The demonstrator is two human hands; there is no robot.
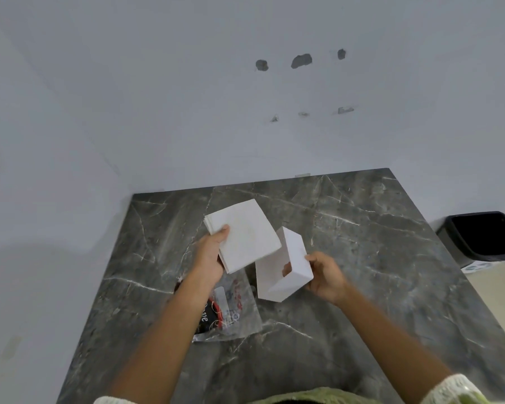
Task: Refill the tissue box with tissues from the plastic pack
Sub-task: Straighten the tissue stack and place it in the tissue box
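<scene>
The tissue box (283, 266), white and plain, is tilted above the dark marble worktop (376, 243), gripped by your right hand (325, 277) at its right end, fingers wrapped round the far corner. Just left of the box, your left hand (209, 255) holds the stack of white tissues (244, 236), thumb on top and fingers beneath, its lower right corner overlapping the box's upper edge. The emptied plastic pack (231, 309) lies flat on the worktop, left of the box and below it, under your left forearm. To load cleanly, I judge you should turn the box so its open side faces the stack, keep the tissues squared and lightly pinched, then slide them in edge first without buckling the sheets.
</scene>
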